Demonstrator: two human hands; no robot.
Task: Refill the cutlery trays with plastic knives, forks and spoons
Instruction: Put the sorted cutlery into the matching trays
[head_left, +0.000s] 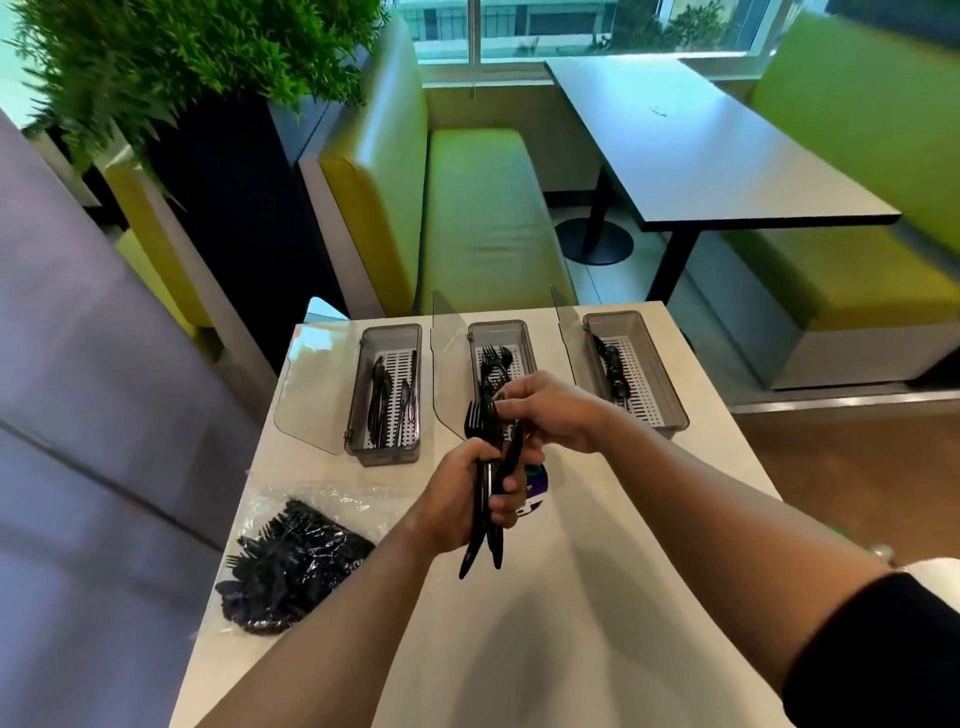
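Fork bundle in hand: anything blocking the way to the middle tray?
Nothing visible. The fork bundle, gripped by the left hand and pinched near the top by the right hand, is held right at the near end of the middle tray. Its clear lid stands open on the left side, off the path.

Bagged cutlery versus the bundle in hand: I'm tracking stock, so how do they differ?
The bagged cutlery lies flat on the table, wrapped in clear plastic; the bundle stands upright, bare, in the grip of the left hand. The bagged cutlery numbers many pieces; the bundle only a few. Both are black.
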